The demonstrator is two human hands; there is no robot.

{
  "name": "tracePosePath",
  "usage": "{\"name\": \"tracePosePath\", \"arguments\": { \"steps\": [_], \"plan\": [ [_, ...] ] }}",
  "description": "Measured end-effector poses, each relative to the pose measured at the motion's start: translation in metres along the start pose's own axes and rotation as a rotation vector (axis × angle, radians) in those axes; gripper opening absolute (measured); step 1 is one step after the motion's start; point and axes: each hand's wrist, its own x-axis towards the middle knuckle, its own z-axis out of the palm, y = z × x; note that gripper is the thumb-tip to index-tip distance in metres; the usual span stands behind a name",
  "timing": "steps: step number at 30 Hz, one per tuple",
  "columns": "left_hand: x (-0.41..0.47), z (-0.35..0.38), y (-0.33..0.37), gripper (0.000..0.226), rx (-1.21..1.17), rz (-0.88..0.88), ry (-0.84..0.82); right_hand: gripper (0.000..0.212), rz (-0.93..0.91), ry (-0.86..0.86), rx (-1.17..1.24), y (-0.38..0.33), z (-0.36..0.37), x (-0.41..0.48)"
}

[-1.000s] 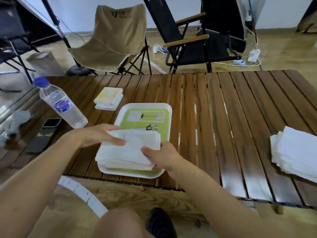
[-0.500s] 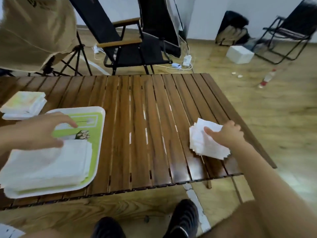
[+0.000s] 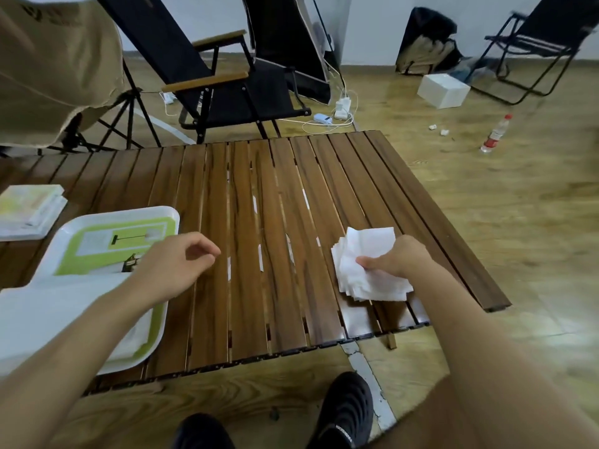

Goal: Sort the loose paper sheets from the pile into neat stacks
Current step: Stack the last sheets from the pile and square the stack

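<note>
Nearest to me are two black shoes (image 3: 343, 413) on the wood-grain floor, just short of the table's edge. My left forearm crosses the neat white stack of paper sheets (image 3: 48, 312) lying on the near end of the white-rimmed green plastic tray (image 3: 97, 218), and hides part of both. The left hand (image 3: 175, 264) hangs over the bare slats just right of the tray, its grip slack: fingers loosely curled and holding nothing.

Across the brown slatted wooden table (image 3: 259, 222), near its right end, the right hand (image 3: 398, 257) has its grip clenched on the loose pile of white paper sheets (image 3: 366, 247), thumb on top and the sheets fanned at their near edges. I cannot tell whether the pile is resting on the slats or lifted.

At the far left sits a small pale yellow-green stack of pads (image 3: 29, 205). Beyond the table stand a black folding chair with wooden armrests (image 3: 227, 85) and a tan canvas chair (image 3: 55, 66); a white box (image 3: 444, 90) and a red-capped clear bottle (image 3: 494, 134) lie on the floor.
</note>
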Motion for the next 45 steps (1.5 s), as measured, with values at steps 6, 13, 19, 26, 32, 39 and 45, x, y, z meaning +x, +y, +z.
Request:
{"name": "tracePosePath", "arguments": {
  "steps": [6,13,19,26,32,39,45],
  "plan": [
    [-0.008,0.034,0.004,0.011,-0.131,-0.088,-0.054,0.084,0.003,-0.075,0.160,-0.003,-0.003,-0.009],
    [-0.005,0.046,0.014,0.017,-0.264,-0.135,-0.033,0.074,-0.033,-0.112,0.296,0.001,-0.001,-0.010],
    [-0.004,0.059,0.035,0.028,-0.467,-0.175,-0.096,0.053,-0.104,-0.236,0.513,0.001,-0.004,-0.018],
    [0.001,0.062,0.054,0.101,-0.968,-0.178,-0.350,0.045,-0.371,-0.607,0.904,-0.027,-0.021,-0.055],
    [-0.007,0.052,0.069,0.059,-1.166,-0.207,-0.542,0.040,-0.415,-0.594,0.880,-0.058,0.001,-0.079],
    [-0.010,0.040,0.066,0.031,-0.862,-0.281,-0.254,0.071,-0.363,-0.517,0.903,-0.082,0.034,-0.091],
    [0.023,-0.043,0.002,0.022,-0.908,-0.336,0.096,0.065,-0.259,-0.501,1.185,-0.094,0.025,-0.075]
  ]
}}
